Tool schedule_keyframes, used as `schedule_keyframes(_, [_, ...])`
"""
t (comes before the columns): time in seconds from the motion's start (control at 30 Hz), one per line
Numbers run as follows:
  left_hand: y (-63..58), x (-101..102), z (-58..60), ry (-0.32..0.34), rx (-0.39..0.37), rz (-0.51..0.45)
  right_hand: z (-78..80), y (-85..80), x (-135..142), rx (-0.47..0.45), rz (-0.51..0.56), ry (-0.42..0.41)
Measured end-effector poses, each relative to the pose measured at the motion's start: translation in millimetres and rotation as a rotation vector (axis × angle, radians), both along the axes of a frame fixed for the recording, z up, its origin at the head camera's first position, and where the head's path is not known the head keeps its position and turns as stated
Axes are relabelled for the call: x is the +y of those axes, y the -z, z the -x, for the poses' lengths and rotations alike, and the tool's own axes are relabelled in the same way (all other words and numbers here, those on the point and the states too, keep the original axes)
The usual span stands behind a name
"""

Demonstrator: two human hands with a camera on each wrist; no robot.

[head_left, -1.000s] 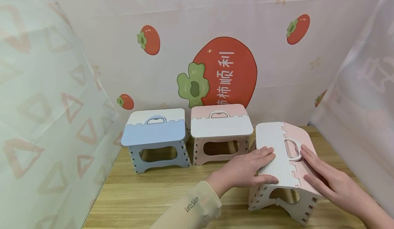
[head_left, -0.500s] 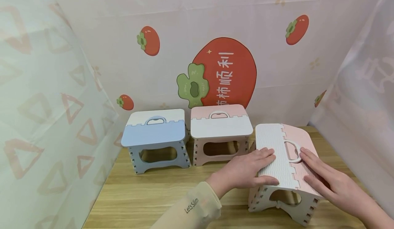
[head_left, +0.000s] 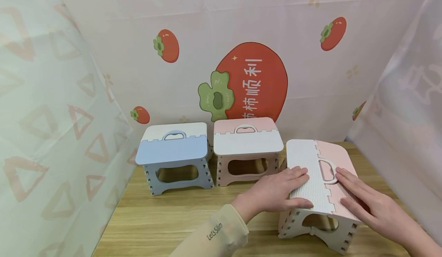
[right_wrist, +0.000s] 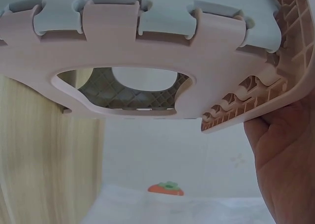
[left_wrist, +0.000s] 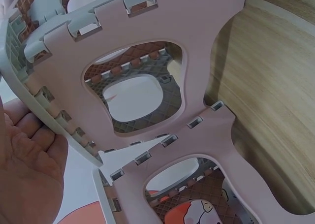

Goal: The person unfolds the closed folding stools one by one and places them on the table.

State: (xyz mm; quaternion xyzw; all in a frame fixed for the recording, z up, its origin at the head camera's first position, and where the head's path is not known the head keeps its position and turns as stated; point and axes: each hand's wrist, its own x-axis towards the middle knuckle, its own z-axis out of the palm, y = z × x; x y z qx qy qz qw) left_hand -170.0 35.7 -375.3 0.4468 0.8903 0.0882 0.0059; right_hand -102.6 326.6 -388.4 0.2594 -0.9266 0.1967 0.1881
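Observation:
A folding step stool (head_left: 304, 155) with a white half and a pink half to its seat stands at the right of the table. Its seat bends at the toothed middle seam, the pink half sloping down to the right. My left hand (head_left: 276, 190) lies with fingers extended on the white half. On the pink half rests my right hand (head_left: 374, 207), fingertips beside the oval carry handle (head_left: 328, 171). The left wrist view shows the stool's pink leg panel (left_wrist: 202, 61) near the left hand (left_wrist: 32, 160). In the right wrist view the right hand (right_wrist: 285, 160) meets the seat's edge.
Left of it stand a pink-and-white folding stool (head_left: 248, 144) and a blue-and-white one (head_left: 172, 149), both with flat seats. Wooden table (head_left: 165, 222) lies beneath. Printed cloth (head_left: 193, 11) hangs behind and along both sides.
The middle seam and handle of the stool under my hands have sunk slightly, so its seat is a little flatter. Both hands keep their places on it.

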Motion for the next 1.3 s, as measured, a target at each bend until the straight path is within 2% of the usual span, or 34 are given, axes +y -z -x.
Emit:
schedule_keyframes(0.7, [0.5, 0.4, 0.6, 0.001, 0.009, 0.012, 2.3, 1.3, 0.7, 0.013, 0.013, -0.006])
schedule_keyframes(0.93, [-1.0, 2.1, 0.1, -0.002, 0.002, 0.032, 3.1, -0.6, 0.6, -0.003, 0.026, 0.017])
schedule_keyframes(1.13, [-1.1, 2.0, -0.9, -0.003, 0.019, 0.048, 5.0, -0.3, -0.7, 0.028, 0.014, -0.003])
schedule_keyframes(1.3, [-0.9, 0.6, -1.2, 0.007, 0.016, 0.040, 5.2, 1.6, -0.6, 0.043, 0.009, 0.013])
